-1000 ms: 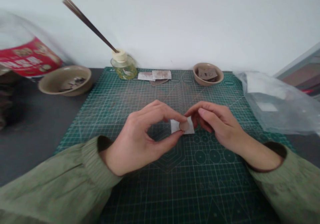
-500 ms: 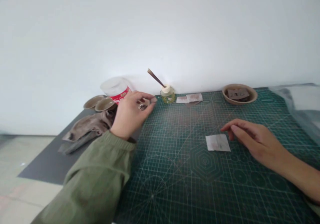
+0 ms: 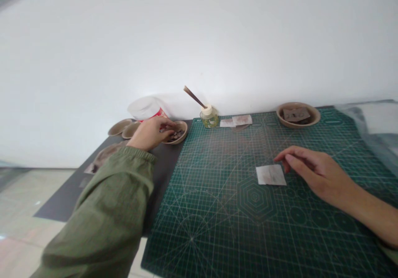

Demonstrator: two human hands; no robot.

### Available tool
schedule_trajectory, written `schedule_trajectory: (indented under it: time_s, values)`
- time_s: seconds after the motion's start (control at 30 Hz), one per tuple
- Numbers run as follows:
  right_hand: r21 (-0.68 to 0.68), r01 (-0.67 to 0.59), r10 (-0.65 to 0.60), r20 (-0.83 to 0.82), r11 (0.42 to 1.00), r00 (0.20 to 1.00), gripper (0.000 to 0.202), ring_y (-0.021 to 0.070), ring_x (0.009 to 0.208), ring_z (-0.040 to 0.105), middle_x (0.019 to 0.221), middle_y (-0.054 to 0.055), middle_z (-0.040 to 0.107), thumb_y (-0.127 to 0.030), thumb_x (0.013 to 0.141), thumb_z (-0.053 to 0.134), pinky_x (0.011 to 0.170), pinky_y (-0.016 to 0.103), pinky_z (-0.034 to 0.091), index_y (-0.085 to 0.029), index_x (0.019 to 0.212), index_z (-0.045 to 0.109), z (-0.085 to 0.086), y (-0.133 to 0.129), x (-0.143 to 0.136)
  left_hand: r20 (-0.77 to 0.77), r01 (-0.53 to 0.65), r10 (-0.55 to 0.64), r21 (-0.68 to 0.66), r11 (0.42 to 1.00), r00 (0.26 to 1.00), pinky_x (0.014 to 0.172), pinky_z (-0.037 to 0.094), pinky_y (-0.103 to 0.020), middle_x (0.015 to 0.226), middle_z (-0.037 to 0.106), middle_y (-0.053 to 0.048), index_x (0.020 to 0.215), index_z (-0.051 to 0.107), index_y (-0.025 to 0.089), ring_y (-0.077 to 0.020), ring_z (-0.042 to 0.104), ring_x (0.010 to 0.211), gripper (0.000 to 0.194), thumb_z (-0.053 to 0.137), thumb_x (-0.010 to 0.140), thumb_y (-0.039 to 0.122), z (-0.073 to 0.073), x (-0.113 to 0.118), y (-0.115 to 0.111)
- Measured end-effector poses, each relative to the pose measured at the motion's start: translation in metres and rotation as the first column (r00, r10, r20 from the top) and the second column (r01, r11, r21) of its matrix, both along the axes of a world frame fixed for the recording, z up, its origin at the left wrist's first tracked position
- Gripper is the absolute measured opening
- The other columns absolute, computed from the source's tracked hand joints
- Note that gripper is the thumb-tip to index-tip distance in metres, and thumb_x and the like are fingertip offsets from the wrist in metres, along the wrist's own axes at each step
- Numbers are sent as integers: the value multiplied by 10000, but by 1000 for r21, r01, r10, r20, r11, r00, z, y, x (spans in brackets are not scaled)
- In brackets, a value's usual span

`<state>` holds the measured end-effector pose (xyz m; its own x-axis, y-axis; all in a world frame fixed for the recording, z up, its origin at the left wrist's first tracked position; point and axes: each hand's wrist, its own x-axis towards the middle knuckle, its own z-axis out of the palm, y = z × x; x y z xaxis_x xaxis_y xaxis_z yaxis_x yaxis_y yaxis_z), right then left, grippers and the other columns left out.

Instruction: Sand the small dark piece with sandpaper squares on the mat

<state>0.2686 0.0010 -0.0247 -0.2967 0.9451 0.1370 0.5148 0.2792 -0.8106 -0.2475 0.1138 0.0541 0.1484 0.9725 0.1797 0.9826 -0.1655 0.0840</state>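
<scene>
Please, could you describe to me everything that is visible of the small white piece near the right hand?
The small white piece looks like thin paper or tissue, roughly square, with slightly uneven edges and a faint greyish mark near its middle. It lies flat on the green gridded mat, just beyond the printed hexagons. The right hand is close to its far right corner; whether they touch cannot be told.

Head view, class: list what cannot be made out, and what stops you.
Head view: pieces in the bowl by the left hand; too small and blurred.
Head view: red label; lower part behind that hand.
Head view: brownish cloth; part behind the left sleeve.
Head view: plastic bag; end cut off by right edge.
</scene>
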Motion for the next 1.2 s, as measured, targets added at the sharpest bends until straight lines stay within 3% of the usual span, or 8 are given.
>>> schedule_trajectory:
  time_s: [0.13,0.43,0.63,0.77,0.87,1.03,1.13,1.2]
  values:
    - [-12,-11,12,8,1000,1000,463,238,742,685,864,44,759,-608,1170,499,606,351,449,-256,1150,800,-1,0,1,-50,101,-106,-87,991,993,973,588,-377,1212,879,-69,1160,900,300,-310,796,1075,337,729,890,407,-2,4,8]
    - [4,-18,18,2,1000,1000,444,219,719,667,845,35,748,-570,1177,505,606,342,440,-247,1124,805,2,1,0,-43,90,-95,-109,990,995,951,595,-402,1072,887,-78,1068,888,274,-318,801,986,301,728,841,391,-9,11,17]
    - [21,-11,11,7,1000,1000,431,214,708,670,841,33,748,-551,1175,512,600,337,443,-242,1129,809,1,0,-1,85,81,-77,-38,996,993,916,608,-396,998,875,-91,1030,887,236,-308,786,926,306,803,837,458,12,19,4]
    - [57,-15,14,12,998,1000,400,205,676,657,824,31,742,-504,1174,519,576,329,431,-235,1133,812,2,0,-2,248,161,-161,19,987,955,874,616,-381,1047,860,-110,1170,853,195,-264,767,915,430,785,952,559,26,53,-25]
    - [89,-19,19,3,996,1000,324,190,649,634,813,23,740,-459,1152,573,572,317,436,-233,1147,805,5,-2,-3,385,327,-305,8,945,871,816,625,-333,1044,847,-99,1223,828,200,-226,771,912,399,770,1026,541,23,101,-47]
    - [96,-120,126,-57,988,990,281,161,638,634,878,28,798,-454,1075,731,584,286,483,-218,1216,789,15,-8,-8,658,688,-589,147,710,468,903,635,-361,1047,829,-119,1132,828,169,-218,779,962,123,813,1044,254,-2,188,-74]
    - [43,-238,242,-165,970,956,370,152,726,705,1090,61,857,-474,1048,794,631,267,532,-205,1302,783,21,-11,-10,691,767,-644,203,609,328,893,636,-355,1047,822,-109,1119,825,188,-216,783,975,82,799,1041,185,-18,223,-80]
    - [50,-243,248,-195,969,949,377,137,685,691,984,41,851,-471,1023,832,605,249,513,-190,1273,802,24,-11,-11,691,776,-669,251,579,276,890,634,-352,1037,824,-101,1113,827,207,-217,784,980,88,790,1042,171,-27,235,-81]
